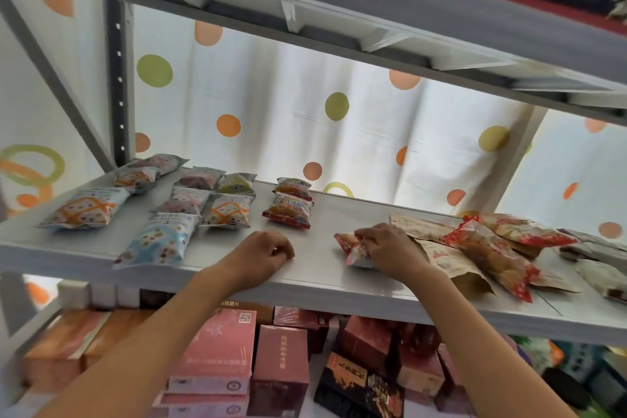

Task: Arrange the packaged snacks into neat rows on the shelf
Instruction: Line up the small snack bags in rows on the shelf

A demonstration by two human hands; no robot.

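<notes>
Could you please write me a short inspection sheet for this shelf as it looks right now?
Surface: white shelf, bare between the hands.
Job's things: silver snack packets in rough rows at left; two red packets in a column mid-shelf.
Clutter: loose pile of red and brown packets at right.
Grippers: left hand curled, holding nothing, on the shelf's front; right hand grips a small red packet.
Cables: nothing seen.
Surroundings: dotted curtain behind; boxes on the shelf below.
</notes>
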